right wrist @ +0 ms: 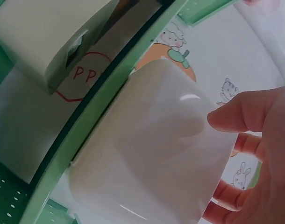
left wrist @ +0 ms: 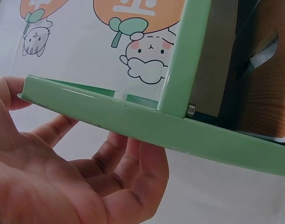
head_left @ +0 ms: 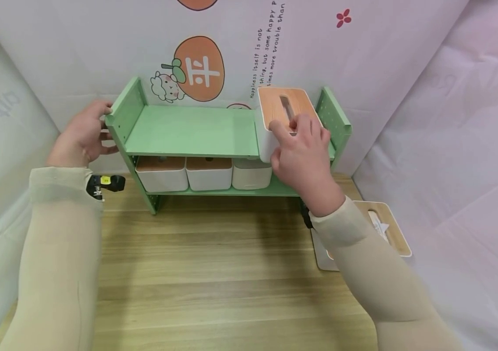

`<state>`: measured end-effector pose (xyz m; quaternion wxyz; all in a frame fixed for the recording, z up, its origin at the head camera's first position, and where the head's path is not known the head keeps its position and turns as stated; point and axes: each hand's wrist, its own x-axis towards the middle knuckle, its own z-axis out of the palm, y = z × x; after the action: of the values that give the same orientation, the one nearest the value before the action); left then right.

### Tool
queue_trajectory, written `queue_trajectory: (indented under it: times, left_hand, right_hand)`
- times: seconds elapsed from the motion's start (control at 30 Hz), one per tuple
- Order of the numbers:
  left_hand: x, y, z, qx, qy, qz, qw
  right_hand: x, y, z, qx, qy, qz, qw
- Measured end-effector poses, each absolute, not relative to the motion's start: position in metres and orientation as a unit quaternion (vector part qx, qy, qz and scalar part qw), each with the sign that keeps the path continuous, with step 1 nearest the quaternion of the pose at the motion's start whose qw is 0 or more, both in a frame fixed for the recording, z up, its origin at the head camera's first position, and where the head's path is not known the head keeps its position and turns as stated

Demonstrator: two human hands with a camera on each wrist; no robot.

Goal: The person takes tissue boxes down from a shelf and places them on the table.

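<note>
Backdrop (head_left: 301,58): pale; dark lettering reads "Happiness itself is not", "thing, but some happy p" and "times more trouble than", cut off at the top edge; an orange fruit (head_left: 200,78) bears "平", and red "PP" (right wrist: 84,73) shows in the right wrist view.
Bench (head_left: 214,273): wood-grained, its near part cut off.
Green rack (head_left: 187,129): two shelves, at the bench's far side.
Lower boxes (head_left: 209,176): three in a row on the lower shelf, tops partly hidden by the upper one.
White tissue box (head_left: 272,105): at the upper shelf's right end, wooden lid up; whether its base rests fully is hard to tell.
Side box (head_left: 400,239): right on the bench, partly behind the right sleeve (head_left: 372,263).
Right hand (head_left: 303,156): fingers clamped on the white tissue box.
Left hand (head_left: 84,129): fingers curled against the rack's left side panel, gripping it.
Yellow label (head_left: 105,180): near the left cuff, print too small to read.
</note>
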<state>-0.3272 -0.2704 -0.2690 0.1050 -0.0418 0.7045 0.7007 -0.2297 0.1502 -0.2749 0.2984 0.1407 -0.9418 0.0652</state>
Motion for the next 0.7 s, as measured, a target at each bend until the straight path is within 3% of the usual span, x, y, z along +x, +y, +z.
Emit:
queue_trajectory:
  times: [0.7]
  left_hand:
    - [-0.326, -0.27, -0.271, -0.033, 0.709, 0.698, 0.097]
  right_hand:
    - [-0.216, 0.151, -0.28, 0.152, -0.931, 0.058, 0.328]
